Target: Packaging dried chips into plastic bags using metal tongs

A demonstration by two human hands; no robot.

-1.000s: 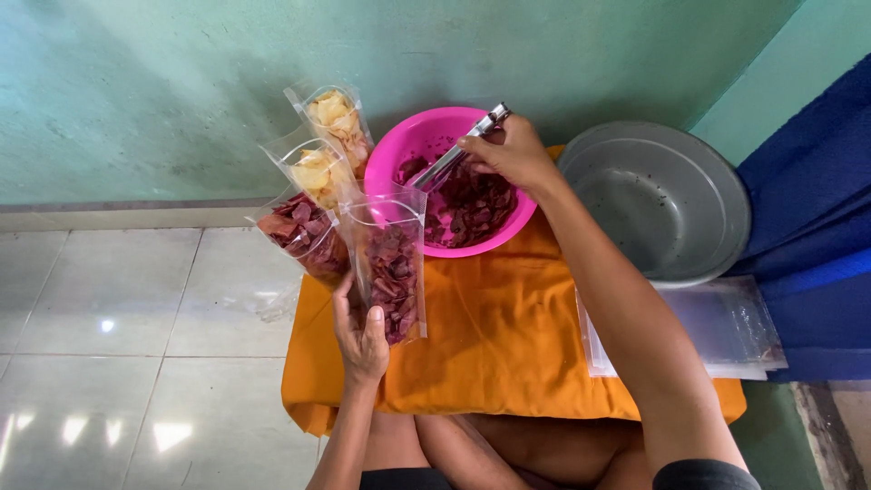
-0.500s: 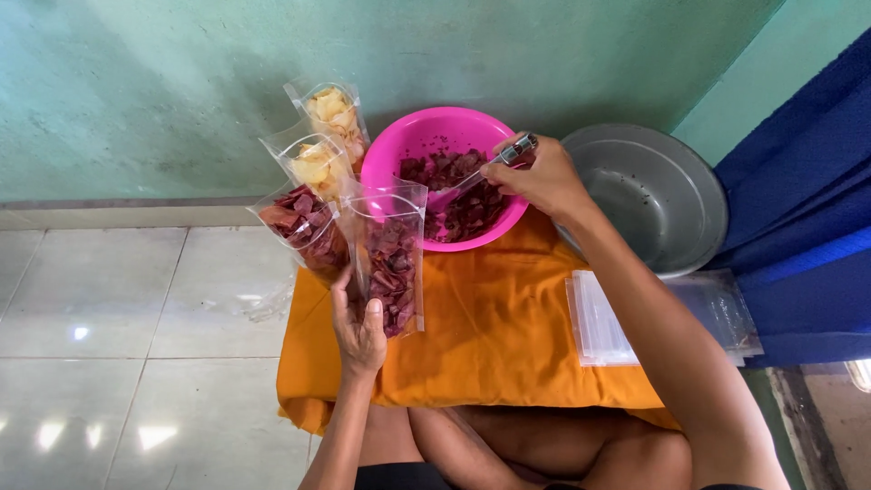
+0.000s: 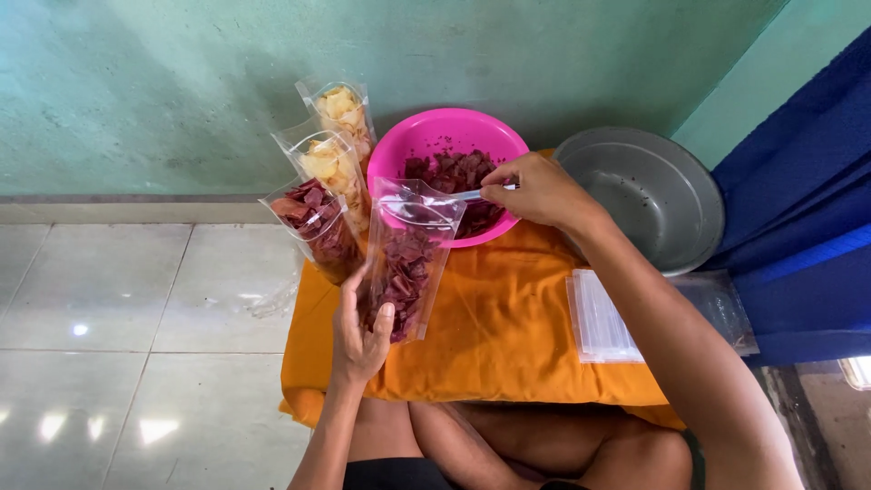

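My left hand (image 3: pixel 358 331) wraps the lower part of a clear pouch (image 3: pixel 410 263), fingers closed around it, thumb on the front. The pouch is part full of dark red chips and tilts its open mouth toward the pink bowl (image 3: pixel 426 136). It stands near the orange cloth's (image 3: pixel 508 336) far left corner, just in front of the bowl. My right hand (image 3: pixel 537 189) is closed around metal tongs (image 3: pixel 454 196), whose tips reach into the pouch's mouth; whether they pinch any chips there I cannot tell.

To do this well, I judge the mouth must stay wide, so my left grip should sit low and firm without squeezing the sides together. The tongs should go well past the rim before letting go, so nothing spills on the cloth, and the chips look brittle, so a gentle pinch suits them.

Three filled pouches stand at the cloth's far left edge: one red (image 3: pixel 313 222), two yellow (image 3: pixel 334 168) (image 3: pixel 345 111). A grey basin (image 3: pixel 653 195) sits at the far right, with flat empty bags (image 3: pixel 603 318) along the right edge.
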